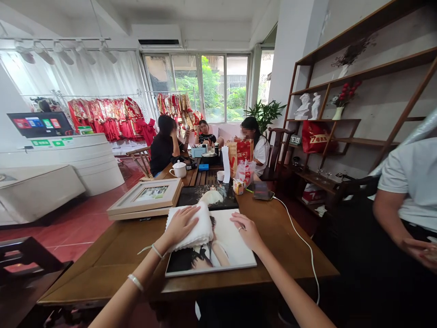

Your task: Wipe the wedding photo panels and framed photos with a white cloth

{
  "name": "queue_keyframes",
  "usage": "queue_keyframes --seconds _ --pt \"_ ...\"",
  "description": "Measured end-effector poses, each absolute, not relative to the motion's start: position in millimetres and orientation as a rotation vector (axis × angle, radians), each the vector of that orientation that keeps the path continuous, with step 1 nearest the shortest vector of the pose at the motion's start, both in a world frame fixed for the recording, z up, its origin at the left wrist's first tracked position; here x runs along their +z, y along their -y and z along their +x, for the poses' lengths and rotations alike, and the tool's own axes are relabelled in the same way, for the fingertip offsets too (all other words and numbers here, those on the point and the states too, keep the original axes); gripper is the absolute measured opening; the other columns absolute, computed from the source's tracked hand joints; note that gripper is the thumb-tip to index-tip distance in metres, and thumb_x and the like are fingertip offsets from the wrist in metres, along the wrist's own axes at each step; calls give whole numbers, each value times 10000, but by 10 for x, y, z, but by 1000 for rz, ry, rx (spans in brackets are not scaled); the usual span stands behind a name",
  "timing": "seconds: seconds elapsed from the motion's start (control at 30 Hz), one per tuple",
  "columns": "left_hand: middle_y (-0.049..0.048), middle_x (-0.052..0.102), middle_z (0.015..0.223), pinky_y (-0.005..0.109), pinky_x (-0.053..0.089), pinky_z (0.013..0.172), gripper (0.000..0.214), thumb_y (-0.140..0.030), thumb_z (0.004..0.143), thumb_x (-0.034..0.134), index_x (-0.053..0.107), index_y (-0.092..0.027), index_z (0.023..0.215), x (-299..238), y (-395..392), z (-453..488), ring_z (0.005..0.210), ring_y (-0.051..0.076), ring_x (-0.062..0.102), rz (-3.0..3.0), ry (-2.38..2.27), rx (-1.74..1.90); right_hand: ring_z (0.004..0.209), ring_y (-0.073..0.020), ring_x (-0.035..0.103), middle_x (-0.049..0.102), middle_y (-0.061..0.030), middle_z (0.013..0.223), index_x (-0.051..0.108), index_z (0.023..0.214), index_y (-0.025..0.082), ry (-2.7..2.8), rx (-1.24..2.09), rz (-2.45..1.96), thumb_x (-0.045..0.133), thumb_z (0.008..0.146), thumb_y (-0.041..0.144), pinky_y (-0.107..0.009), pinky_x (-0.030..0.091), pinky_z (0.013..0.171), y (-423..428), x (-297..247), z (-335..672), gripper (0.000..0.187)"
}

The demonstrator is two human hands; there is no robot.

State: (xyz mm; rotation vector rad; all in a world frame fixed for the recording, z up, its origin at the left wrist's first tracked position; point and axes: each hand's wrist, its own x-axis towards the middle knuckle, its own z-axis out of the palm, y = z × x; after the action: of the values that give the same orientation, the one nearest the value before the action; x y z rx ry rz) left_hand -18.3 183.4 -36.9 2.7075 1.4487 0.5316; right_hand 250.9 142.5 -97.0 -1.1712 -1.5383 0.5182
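Note:
A flat photo panel [235, 248] with a large portrait print lies on the wooden table in front of me. On its left part rests a folded white cloth [201, 231]. My left hand [182, 223] is laid flat on the cloth, its fingers stretched out and pointing right. My right hand [248, 230], with a ring on one finger, rests on the panel's right edge, fingers spread lightly over the surface and holding nothing. Behind the panel lies another dark print [191, 195] showing a white gown; the panel's far edge meets it.
Framed pictures [155, 193] are stacked at the left. A phone [262, 191] with a white cable [300, 228], a small box [238, 186], paper bags [243, 152] and a lidded white cup [179, 169] stand farther back. Several people sit beyond; another person [406, 191] is at the right.

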Motion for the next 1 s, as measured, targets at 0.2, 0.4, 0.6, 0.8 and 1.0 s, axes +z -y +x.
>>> queue_keyframes --seconds 0.2,0.4,0.6,0.8,1.0 --pt "37 442 1416 538 259 1082 465 -403 937 319 398 -267 1375 -441 -1524 -211 1327 259 347 2694 -1498 515 1094 -219 611 686 -113 1103 727 863 193 1520 507 -1169 491 781 168 -412 439 993 -1413 -965 2487 251" --pt "19 401 1443 544 235 1094 470 -413 948 317 330 -319 1408 -442 -950 -260 1342 259 322 2720 -1461 470 1082 -213 621 701 -107 1070 717 833 191 1492 496 -1166 483 776 149 -408 452 985 -1396 -952 2467 244" --pt "12 369 1462 540 228 1098 475 -428 946 320 324 -324 1410 -383 -950 -225 1352 258 303 2663 -1461 379 1083 -223 622 713 -95 1044 720 843 198 1524 489 -1181 512 769 161 -422 456 985 -1396 -931 2488 224" --pt "46 397 1446 531 226 1096 472 -413 943 319 365 -274 1392 -363 -1477 -127 1345 255 314 2665 -1506 396 1118 -234 603 703 -102 1077 721 887 193 1557 488 -1202 532 777 193 -429 444 1001 -1405 -938 2501 219" --pt "78 436 1418 497 256 1087 469 -383 945 323 400 -204 1372 -334 -1776 -48 1317 247 357 2730 -1504 431 1116 -241 604 702 -108 1077 723 889 190 1556 465 -1198 534 777 195 -440 443 1003 -1425 -979 2498 220"
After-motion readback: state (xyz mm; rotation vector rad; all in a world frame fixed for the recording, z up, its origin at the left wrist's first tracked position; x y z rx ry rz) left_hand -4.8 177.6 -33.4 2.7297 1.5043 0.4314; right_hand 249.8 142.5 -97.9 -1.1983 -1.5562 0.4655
